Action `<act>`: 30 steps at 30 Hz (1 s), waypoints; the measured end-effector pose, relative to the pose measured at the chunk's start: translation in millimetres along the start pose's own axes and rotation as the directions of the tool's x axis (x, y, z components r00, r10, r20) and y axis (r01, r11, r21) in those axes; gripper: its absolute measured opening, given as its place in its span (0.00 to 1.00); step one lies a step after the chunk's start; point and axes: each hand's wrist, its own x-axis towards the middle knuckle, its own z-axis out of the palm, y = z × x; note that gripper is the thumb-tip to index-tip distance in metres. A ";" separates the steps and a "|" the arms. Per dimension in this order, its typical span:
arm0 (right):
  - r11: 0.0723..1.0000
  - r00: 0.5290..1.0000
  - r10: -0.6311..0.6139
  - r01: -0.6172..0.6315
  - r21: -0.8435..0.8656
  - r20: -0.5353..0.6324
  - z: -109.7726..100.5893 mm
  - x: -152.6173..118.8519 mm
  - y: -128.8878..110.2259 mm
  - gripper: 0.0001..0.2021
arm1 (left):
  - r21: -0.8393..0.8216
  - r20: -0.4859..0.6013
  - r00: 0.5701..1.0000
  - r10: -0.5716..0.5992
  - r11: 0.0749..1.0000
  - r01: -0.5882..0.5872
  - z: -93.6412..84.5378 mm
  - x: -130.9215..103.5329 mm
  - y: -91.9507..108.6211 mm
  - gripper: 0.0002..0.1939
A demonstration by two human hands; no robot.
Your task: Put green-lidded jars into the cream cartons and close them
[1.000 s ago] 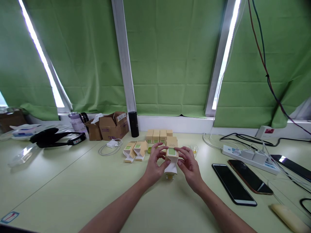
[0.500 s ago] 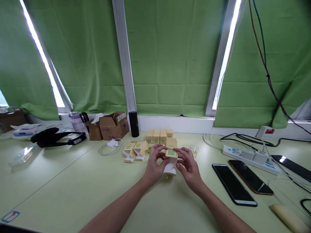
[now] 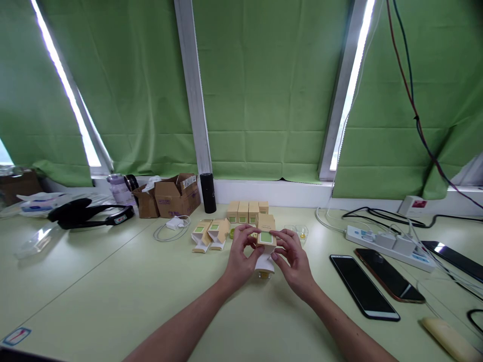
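Note:
Between both hands is a small tan cardboard box (image 3: 266, 222) with a green panel, its white flap hanging toward me. My left hand (image 3: 241, 254) grips the box's left side, thumb near the flap. On the right side, my right hand (image 3: 294, 259) has its fingers on the box edge and its thumb by the flap. Just below the flap sits a small clear and yellow glass item (image 3: 264, 275), partly hidden. Two more boxes lie with flaps open (image 3: 218, 234) to the left. Behind stand several closed tan boxes (image 3: 243, 211).
Clear glass pieces (image 3: 301, 232) lie behind my right hand. Phones (image 3: 364, 286) and a white power strip (image 3: 390, 246) with cables are on the right. At the back left are a brown carton (image 3: 176, 196), a black cylinder (image 3: 207, 193) and a charger with cable (image 3: 175, 223).
My right thumb has shifted slightly left against the white flap. The box and my left hand stay almost in place.

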 end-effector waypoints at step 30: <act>0.997 0.994 0.073 -0.073 -0.003 -0.083 3.5 1.5 3.8 0.16 | 0.068 0.008 1.000 0.002 0.998 -0.003 1.8 -4.5 -1.8 0.18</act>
